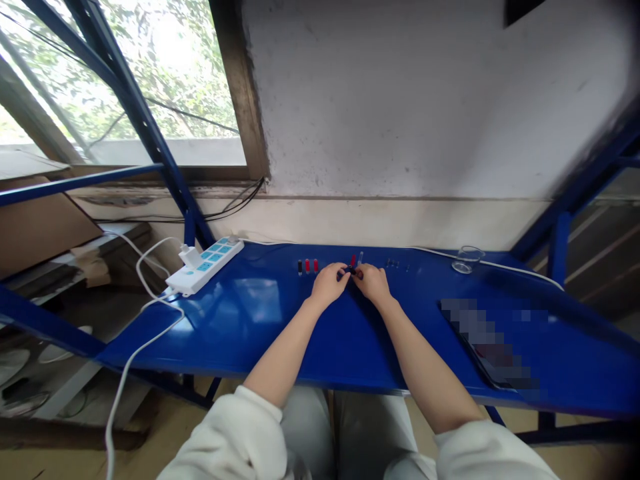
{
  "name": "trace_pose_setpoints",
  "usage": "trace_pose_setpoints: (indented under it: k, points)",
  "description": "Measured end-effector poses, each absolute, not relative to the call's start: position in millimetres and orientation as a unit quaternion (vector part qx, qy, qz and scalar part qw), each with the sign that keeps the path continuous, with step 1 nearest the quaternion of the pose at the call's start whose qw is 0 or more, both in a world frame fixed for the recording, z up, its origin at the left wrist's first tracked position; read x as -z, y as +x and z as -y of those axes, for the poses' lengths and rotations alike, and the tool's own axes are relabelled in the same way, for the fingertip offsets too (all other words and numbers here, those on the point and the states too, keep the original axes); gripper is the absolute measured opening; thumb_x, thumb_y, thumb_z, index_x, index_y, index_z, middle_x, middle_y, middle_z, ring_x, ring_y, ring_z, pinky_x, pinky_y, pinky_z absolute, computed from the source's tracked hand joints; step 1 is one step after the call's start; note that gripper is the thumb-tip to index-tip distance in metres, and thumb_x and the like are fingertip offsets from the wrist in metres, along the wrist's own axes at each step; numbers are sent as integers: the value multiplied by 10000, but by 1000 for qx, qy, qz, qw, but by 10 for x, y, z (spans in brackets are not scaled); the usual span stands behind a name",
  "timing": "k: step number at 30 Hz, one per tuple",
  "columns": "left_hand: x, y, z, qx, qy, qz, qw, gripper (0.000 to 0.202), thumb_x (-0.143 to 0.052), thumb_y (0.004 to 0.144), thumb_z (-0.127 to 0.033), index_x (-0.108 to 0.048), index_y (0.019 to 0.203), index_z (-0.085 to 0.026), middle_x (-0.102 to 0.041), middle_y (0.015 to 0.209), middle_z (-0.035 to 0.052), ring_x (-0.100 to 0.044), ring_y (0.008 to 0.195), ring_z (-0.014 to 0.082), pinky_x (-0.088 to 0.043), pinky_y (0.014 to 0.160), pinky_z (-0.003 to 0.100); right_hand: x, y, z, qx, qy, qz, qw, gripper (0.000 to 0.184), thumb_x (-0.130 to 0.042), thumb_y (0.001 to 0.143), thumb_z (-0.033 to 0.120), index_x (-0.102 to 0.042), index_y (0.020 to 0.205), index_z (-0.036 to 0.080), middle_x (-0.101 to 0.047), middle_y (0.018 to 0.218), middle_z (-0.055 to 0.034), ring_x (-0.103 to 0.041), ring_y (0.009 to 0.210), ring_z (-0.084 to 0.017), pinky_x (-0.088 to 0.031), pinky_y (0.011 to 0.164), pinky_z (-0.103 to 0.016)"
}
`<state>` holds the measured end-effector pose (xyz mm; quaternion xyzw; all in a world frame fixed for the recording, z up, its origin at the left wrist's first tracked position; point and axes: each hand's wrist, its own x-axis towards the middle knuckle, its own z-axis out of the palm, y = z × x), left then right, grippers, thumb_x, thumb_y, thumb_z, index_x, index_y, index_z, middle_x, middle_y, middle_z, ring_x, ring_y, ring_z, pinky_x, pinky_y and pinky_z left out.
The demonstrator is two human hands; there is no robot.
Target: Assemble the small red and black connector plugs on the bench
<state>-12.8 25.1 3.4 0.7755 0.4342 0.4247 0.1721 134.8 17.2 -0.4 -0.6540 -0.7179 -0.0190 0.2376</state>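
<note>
My left hand point(330, 285) and my right hand point(374, 284) meet over the middle of the table, fingertips pinched together. Between them is a small dark piece point(353, 271), too small and partly covered to name; both hands seem to grip it. Just beyond the fingers are a small red piece point(353, 260) and a clear slender tube point(361, 257). Left of my hands stands a short row of small cylinders with clear ends: a black one point(300, 267) and two red ones point(307, 266). Several tiny clear pieces point(393, 263) lie to the right.
The blue table point(270, 347) runs along the wall. A white power strip point(206, 265) with a plug and cable is at the left. At the right are a clear cup point(467, 260) and a flat dark device point(480, 347), partly blurred out. Blue metal posts point(173, 180) frame both sides.
</note>
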Motion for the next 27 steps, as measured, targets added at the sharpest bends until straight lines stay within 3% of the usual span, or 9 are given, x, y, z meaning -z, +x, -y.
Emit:
trace_pose_setpoints:
  k: [6,11,27]
  points:
    - [-113,-564,-141,-510,678,-473,236,209,-468,803,-319,-620,785,-176,-629,680,18,-573,511,106,-467,562,225,118,1286,-249,-98,-654,688,300,83,-567,717,281,-584,712,200,-626,728,-6,-559,678,-138,-344,606,-237]
    - [-68,-617,-88,-576,583,-500,279,243,-466,792,-339,-601,725,-148,-597,605,11,-553,505,99,-448,525,203,145,1087,-297,-146,-635,682,331,106,-579,703,299,-603,704,195,-633,719,-7,-566,667,-133,-372,580,-219]
    - [-50,-582,-98,-596,564,-499,277,253,-455,798,-351,-591,716,-153,-557,567,-11,-508,497,87,-413,519,200,91,705,-579,-144,-686,665,258,141,-588,701,346,-638,783,241,-640,769,11,-579,757,-156,-350,641,-257]
